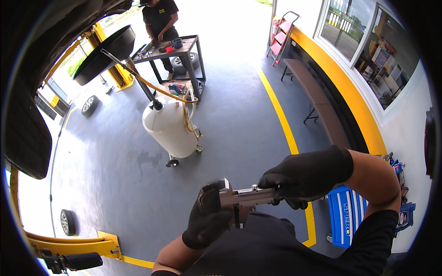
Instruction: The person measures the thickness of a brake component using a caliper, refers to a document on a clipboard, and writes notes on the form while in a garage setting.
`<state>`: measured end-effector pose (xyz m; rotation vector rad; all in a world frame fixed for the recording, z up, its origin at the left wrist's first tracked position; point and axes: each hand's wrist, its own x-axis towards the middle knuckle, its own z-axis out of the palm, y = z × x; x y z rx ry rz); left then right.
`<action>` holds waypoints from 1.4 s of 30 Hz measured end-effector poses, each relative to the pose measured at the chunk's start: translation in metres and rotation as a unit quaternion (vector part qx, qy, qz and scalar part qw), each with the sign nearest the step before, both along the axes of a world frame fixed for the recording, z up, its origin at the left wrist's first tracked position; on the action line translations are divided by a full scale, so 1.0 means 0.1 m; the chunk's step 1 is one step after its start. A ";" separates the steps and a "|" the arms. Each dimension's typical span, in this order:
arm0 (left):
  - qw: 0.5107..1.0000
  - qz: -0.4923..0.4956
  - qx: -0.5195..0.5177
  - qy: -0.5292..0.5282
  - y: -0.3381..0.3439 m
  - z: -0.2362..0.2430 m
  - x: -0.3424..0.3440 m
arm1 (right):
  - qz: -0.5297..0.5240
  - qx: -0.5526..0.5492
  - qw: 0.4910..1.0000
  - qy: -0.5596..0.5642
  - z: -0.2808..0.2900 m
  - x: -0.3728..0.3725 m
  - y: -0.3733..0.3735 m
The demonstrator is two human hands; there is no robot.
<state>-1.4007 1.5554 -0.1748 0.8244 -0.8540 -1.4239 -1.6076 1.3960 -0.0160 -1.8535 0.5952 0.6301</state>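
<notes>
Both my hands wear black gloves. My left hand [208, 218] grips a dark curved part [211, 192], which sits between the jaws of a metal caliper [242, 197]. My right hand [304, 177] holds the beam of the caliper from the right, fingers pinched around it. The two hands are close together, just above my dark shirt at chest height.
A white oil drain tank [169, 129] with a black funnel pan [103, 55] stands on the grey floor ahead. Behind it a person works at a metal cart [177, 50]. A bench [317, 103] runs along the right wall, a blue tool chest [347, 214] is at my right, yellow lift arms [73, 246] lower left.
</notes>
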 end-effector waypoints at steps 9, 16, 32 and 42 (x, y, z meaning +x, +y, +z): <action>0.994 -0.046 -0.019 -0.097 -0.08 0.04 0.08 | -0.025 -0.005 1.000 -0.011 0.05 -0.07 0.10; 0.982 -0.097 -0.063 -0.148 -0.21 0.05 0.07 | -0.070 -0.001 0.997 -0.019 0.12 -0.23 0.25; 0.963 -0.263 0.063 0.011 -0.88 -0.06 -0.83 | -0.346 0.117 0.930 -0.052 -0.36 -1.36 0.42; 0.944 -0.308 0.094 -0.074 -1.54 -0.64 -1.48 | -0.384 0.148 0.901 -0.139 -1.58 -2.17 -0.09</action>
